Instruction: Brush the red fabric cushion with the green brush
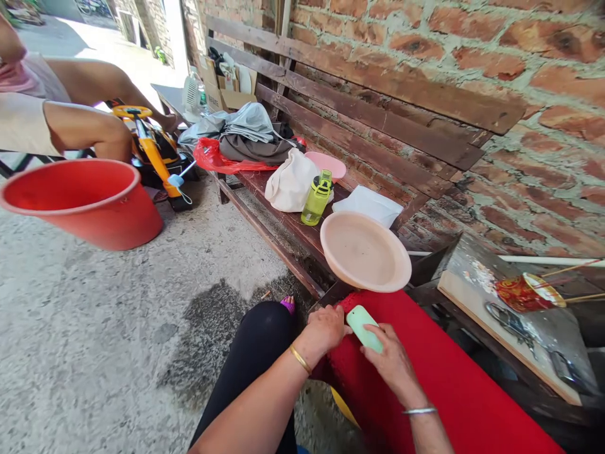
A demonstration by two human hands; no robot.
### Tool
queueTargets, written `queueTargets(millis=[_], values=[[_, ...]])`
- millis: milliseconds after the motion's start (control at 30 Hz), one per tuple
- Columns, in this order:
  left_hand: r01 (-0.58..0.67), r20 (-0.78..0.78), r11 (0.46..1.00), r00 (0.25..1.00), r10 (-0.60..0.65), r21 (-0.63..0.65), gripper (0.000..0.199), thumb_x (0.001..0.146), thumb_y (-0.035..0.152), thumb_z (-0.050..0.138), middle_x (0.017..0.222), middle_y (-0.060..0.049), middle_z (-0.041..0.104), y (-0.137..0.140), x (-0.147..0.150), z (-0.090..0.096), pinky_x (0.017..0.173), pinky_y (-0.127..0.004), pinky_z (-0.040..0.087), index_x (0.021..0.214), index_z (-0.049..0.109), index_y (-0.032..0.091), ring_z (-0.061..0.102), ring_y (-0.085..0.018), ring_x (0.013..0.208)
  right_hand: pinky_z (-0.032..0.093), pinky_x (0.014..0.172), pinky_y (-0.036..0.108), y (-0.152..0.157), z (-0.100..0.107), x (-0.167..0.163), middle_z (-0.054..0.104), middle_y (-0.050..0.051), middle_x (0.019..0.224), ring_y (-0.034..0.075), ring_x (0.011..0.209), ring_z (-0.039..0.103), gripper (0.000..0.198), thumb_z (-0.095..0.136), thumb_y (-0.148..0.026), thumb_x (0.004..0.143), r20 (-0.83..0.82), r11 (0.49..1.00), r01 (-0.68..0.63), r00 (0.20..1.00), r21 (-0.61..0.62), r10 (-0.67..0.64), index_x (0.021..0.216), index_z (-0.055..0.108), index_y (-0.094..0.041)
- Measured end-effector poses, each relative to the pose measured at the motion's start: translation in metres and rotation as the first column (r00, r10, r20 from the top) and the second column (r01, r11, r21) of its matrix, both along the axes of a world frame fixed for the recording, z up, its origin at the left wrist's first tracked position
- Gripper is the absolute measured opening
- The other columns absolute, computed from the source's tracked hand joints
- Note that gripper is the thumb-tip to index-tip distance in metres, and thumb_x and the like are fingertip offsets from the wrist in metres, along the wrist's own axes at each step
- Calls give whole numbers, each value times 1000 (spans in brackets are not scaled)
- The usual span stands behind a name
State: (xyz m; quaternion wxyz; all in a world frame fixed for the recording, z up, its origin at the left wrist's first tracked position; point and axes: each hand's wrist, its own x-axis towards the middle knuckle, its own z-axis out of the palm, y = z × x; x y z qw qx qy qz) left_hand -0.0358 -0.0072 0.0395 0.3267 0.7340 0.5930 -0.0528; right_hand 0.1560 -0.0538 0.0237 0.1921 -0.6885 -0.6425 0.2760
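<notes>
Clasping green brush (363,323) with hidden underside in right hand (393,364); cannot tell hold of left hand (326,328). Twelve o'clock: murky basin (403,261).

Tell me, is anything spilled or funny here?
Yes: a dark patch on the pale floor beside the dark trousers looks wet, maybe from a spill. White bits also lie scattered near the red-and-gold cup.
</notes>
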Motion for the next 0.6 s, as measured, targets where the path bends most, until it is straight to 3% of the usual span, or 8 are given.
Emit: queueTargets(millis=[133, 267, 467, 600], values=[[39, -40, 998, 998, -41, -40, 80, 78, 58, 70, 132, -21, 58, -4, 4, 2, 94, -47, 50, 143, 45, 17, 58, -35, 121, 50, 83, 36, 3, 8, 51, 61, 5, 103, 25, 94, 62, 45, 61, -42, 54, 48, 989, 142, 989, -36, -140, 93, 76, -26], [73, -103, 997, 992, -73, 0, 85, 80, 50, 72, 134, -20, 58, -9, 5, 3, 96, -46, 51, 150, 37, 17, 58, -33, 122, 49, 81, 40, 36, 14, 75, 59, 6, 95, 28, 91, 61, 45, 63, -45, 60, 135, 939, 334, 930, 84, -343, 97, 74, -23], [169, -163, 985, 974, -160, 41, 74, 86, 40, 66, 133, -21, 58, -10, 3, 3, 97, -40, 50, 149, 37, 13, 60, -30, 121, 48, 87, 35, 103, -9, 56, 60, 4, 106, 20, 95, 60, 32, 72, -35, 75, 137, 940, 309, 935, 141, -328, 104, 70, -23], [206, -194, 977, 962, -193, 50, 71, 90, 36, 62, 134, -23, 58, -9, 5, -3, 98, -40, 48, 150, 35, 9, 60, -31, 120, 49, 85, 37, 88, -13, 93, 63, 4, 105, 18, 93, 59, 28, 74, -36, 81, 177, 938, 325, 923, 123, -343, 101, 67, -17]])
